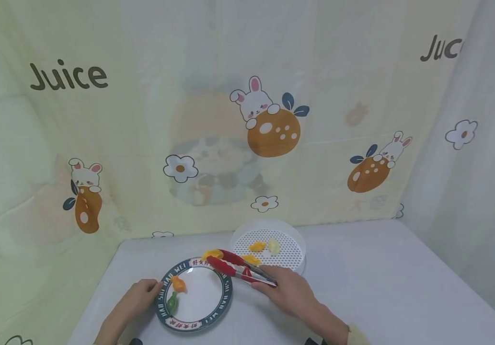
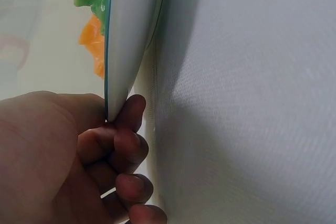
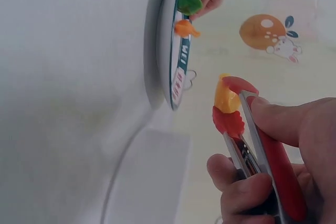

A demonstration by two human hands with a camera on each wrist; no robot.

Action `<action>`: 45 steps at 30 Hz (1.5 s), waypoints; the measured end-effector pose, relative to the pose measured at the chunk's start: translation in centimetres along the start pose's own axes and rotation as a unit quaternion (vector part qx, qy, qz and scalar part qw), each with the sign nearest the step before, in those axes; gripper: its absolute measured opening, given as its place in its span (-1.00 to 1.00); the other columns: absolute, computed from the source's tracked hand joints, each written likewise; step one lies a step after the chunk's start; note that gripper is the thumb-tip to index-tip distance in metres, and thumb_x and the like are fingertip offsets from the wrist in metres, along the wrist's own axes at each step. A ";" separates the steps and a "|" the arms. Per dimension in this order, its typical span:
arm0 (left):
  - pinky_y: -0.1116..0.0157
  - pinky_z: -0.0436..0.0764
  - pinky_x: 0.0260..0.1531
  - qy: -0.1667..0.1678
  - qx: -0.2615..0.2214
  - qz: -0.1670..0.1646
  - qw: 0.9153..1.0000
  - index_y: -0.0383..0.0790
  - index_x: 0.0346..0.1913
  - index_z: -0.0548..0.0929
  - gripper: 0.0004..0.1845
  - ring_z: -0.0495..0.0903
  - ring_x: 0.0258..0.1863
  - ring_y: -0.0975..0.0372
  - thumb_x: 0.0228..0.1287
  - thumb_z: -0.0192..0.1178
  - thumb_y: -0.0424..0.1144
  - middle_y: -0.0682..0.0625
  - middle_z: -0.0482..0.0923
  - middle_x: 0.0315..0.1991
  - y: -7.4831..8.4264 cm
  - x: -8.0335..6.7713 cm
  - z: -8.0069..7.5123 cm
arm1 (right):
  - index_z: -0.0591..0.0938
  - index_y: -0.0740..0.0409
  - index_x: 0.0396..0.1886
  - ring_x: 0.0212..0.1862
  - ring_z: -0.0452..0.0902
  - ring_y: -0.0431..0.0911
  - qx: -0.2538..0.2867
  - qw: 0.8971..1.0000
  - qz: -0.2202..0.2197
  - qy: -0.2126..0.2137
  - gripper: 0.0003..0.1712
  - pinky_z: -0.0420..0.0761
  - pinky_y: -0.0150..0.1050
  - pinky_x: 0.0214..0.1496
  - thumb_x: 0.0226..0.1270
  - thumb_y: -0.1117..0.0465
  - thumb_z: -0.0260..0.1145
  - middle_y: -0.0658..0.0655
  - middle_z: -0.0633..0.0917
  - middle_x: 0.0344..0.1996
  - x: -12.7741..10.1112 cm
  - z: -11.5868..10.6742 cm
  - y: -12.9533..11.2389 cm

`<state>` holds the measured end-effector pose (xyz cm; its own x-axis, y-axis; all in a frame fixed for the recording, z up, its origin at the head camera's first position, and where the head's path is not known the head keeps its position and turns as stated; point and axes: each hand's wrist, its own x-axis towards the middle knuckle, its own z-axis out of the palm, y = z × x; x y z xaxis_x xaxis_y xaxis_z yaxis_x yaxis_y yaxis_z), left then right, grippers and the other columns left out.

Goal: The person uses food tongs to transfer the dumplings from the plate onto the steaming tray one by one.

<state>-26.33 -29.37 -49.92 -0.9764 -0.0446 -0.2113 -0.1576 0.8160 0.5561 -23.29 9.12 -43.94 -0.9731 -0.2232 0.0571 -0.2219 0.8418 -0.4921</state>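
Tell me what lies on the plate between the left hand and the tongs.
In the head view, an orange food piece and a green one lie on the plate between the left hand and the tongs.

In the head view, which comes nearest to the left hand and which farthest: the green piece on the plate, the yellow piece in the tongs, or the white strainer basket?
From the left hand, which holds the plate by its left rim:
1. Green piece, on the plate's left part.
2. Yellow piece, in the tongs at the plate's far edge.
3. White strainer basket, behind and to the right.

Red tongs (image 1: 234,266), yellow piece (image 1: 212,254), dark-rimmed white plate (image 1: 225,297).
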 end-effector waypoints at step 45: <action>0.26 0.54 -0.36 0.002 -0.010 0.000 1.000 -0.23 -0.24 0.68 -0.67 0.49 -0.42 0.22 0.54 -0.01 -0.10 0.03 0.55 -0.49 -0.1 -0.2 0.1 | 0.72 0.15 -0.06 -0.42 0.42 -0.11 -0.096 0.992 0.067 -0.052 -0.51 0.35 -0.25 -0.41 0.23 -0.14 0.45 0.02 0.55 -0.52 0.5 -7.1 6.8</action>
<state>-26.08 -29.38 -49.96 -0.9769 -0.0477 -0.2084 -0.1614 0.8039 0.5725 -25.72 18.23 -41.09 -0.9851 -0.1448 -0.0927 -0.1091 0.9432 -0.3139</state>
